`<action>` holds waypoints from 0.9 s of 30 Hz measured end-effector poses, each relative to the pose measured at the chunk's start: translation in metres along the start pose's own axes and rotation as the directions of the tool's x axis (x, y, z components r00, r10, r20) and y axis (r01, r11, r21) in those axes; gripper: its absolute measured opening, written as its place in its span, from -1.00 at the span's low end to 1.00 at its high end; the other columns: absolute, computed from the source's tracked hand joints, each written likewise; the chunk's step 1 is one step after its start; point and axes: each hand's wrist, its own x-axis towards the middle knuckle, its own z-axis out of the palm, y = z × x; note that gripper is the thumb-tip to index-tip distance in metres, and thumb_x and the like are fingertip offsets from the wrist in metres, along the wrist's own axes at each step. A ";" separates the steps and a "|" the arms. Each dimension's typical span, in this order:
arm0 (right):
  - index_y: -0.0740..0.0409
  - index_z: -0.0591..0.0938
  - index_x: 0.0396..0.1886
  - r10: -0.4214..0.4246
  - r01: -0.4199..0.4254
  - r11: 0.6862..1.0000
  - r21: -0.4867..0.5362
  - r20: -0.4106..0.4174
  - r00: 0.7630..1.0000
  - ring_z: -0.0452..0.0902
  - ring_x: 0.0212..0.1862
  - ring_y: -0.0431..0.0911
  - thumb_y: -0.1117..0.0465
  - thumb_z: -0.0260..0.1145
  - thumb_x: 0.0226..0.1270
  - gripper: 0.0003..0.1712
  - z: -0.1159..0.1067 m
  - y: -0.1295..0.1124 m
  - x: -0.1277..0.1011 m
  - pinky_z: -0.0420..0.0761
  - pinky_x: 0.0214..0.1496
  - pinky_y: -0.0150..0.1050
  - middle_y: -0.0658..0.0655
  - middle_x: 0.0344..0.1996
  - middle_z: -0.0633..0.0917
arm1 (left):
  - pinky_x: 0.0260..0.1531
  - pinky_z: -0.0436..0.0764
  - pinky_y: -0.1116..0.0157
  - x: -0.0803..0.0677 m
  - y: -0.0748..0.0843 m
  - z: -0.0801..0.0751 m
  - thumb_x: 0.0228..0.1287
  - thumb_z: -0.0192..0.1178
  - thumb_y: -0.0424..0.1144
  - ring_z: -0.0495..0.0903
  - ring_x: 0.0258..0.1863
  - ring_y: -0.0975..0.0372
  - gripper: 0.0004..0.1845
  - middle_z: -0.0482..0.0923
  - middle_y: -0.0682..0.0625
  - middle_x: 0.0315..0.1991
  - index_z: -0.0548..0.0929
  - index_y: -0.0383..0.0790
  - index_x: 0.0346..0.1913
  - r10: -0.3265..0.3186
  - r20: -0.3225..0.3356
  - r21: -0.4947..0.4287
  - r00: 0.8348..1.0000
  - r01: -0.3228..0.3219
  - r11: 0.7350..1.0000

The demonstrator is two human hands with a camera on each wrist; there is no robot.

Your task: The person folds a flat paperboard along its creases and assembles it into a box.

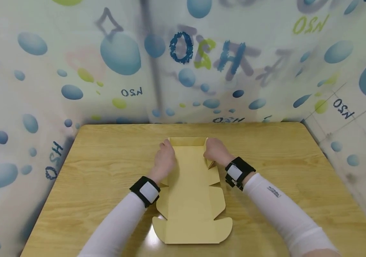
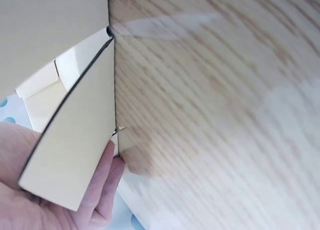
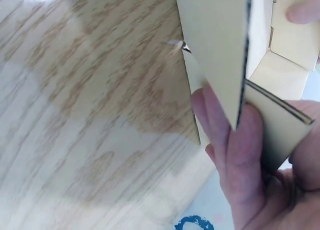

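A tan die-cut cardboard box blank (image 1: 191,200) lies flat on the wooden table (image 1: 105,164), its far end folded up into a low wall (image 1: 188,141). My left hand (image 1: 164,157) grips the raised left side flap (image 2: 75,140) at that far end, fingers curled behind it. At the far right corner my right hand (image 1: 216,151) pinches the raised right side flap (image 3: 220,50) together with a second panel (image 3: 280,130). The near flaps of the blank rest flat on the table.
A curtain (image 1: 183,60) printed with blue bubbles and lettering surrounds the table on three sides. Black straps with cameras sit on both wrists (image 1: 146,190), over white sleeves. Bare table shows to the left and right of the blank.
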 end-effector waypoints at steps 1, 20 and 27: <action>0.05 0.11 -0.89 0.003 -0.003 1.000 0.003 0.003 1.000 -0.14 -0.75 -0.22 0.49 0.12 -0.08 -0.53 -0.001 0.000 0.000 -0.05 -0.71 -0.39 -0.06 -0.82 0.00 | -0.78 0.43 0.30 0.001 0.001 0.001 0.14 0.01 -0.51 0.46 -0.69 0.09 -0.63 0.39 -0.36 -0.22 0.22 -0.53 0.02 -0.002 0.000 0.002 1.000 0.002 1.000; 0.06 0.12 -0.90 -0.023 0.023 0.999 0.037 0.002 1.000 -0.14 -0.76 -0.21 0.45 0.17 -0.03 -0.51 -0.002 0.003 0.000 -0.02 -0.67 -0.38 -0.05 -0.83 0.01 | -0.71 0.37 0.29 0.004 -0.009 -0.007 0.16 -0.01 -0.37 0.40 -0.60 0.08 -0.35 0.20 -0.39 0.08 0.00 -0.44 0.28 -0.085 0.214 -0.281 0.973 0.144 0.949; 0.31 0.51 -0.46 0.010 -0.009 1.000 0.011 -0.044 0.999 0.26 -0.74 -0.10 0.01 0.22 0.16 -0.61 -0.002 0.003 -0.004 0.25 -0.68 -0.29 0.07 -0.78 0.38 | -0.54 0.42 0.24 0.005 -0.018 -0.015 0.20 0.03 -0.27 0.42 -0.40 0.05 -0.37 0.21 -0.33 0.13 0.08 -0.37 0.29 -0.073 0.201 -0.431 0.977 0.155 0.889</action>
